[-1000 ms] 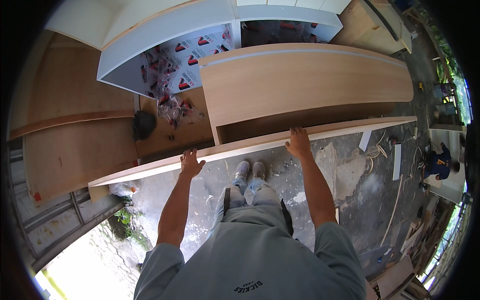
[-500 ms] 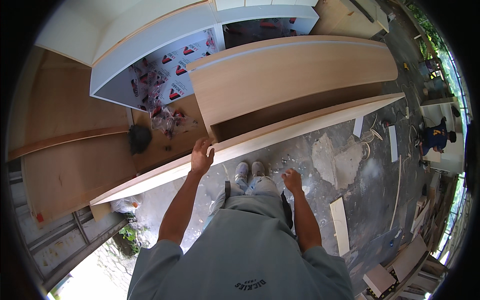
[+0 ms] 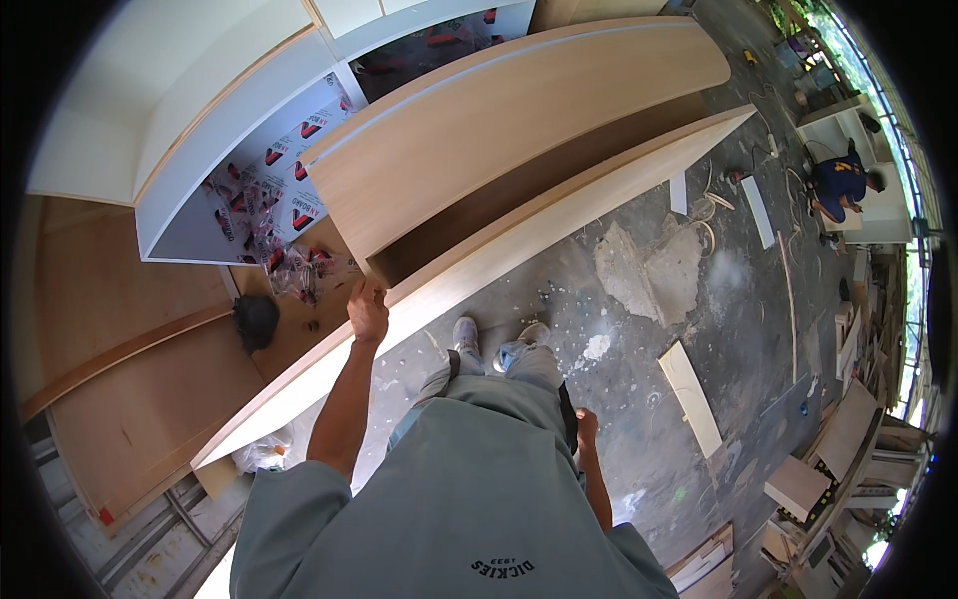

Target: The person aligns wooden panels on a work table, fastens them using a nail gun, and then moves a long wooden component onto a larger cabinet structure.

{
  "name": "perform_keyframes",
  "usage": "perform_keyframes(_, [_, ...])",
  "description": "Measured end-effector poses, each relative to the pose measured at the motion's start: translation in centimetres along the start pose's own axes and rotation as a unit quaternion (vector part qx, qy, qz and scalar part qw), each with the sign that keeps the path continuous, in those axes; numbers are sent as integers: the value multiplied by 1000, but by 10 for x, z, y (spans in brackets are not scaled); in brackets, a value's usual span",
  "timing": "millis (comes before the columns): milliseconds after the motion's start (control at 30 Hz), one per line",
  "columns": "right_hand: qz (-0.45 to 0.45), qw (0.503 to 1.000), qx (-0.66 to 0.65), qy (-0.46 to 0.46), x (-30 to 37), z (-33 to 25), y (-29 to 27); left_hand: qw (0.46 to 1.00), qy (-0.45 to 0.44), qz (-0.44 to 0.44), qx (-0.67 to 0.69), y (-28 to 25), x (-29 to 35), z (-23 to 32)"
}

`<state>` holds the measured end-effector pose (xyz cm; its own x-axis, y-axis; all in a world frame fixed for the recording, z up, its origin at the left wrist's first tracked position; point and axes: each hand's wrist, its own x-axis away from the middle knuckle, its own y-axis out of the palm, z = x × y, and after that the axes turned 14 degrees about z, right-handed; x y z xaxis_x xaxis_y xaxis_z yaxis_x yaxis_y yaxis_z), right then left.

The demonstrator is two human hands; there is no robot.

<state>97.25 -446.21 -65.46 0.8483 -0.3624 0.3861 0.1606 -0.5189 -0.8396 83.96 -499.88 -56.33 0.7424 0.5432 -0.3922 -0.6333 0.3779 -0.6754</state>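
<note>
My left hand (image 3: 368, 311) is at the top edge of a long pale wooden board (image 3: 469, 262), its fingers bent over that edge. The board stands on its long side and runs slantwise in front of me. Just behind it lies a large light-brown wooden panel (image 3: 519, 120) with a rounded far corner, and a dark gap separates the two. My right hand (image 3: 587, 429) hangs low beside my right hip, with its fingers curled in. Whatever is in it, if anything, is hidden.
A white cabinet (image 3: 190, 150) with film-covered inner panels stands at the back left. Near it lie crumpled plastic wrap (image 3: 294, 272) and a black bag (image 3: 255, 322). Wood strips (image 3: 691, 399) and cables (image 3: 711, 205) lie on the concrete floor. A person (image 3: 843, 185) works at far right.
My left hand has come down to the board's edge, its fingers now bent. My right hand has dropped back beside my hip. My view has turned to the right, and my feet have stepped apart.
</note>
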Motion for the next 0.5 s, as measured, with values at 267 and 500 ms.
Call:
perform_keyframes(267, [-5,964,-255,79,-13,-10,-27,991,-61,-67,95,-9,5,-50])
perform_keyframes(500, [-6,985,-163,64,-46,70,-75,929,-354,104,-6,-17,33,-40])
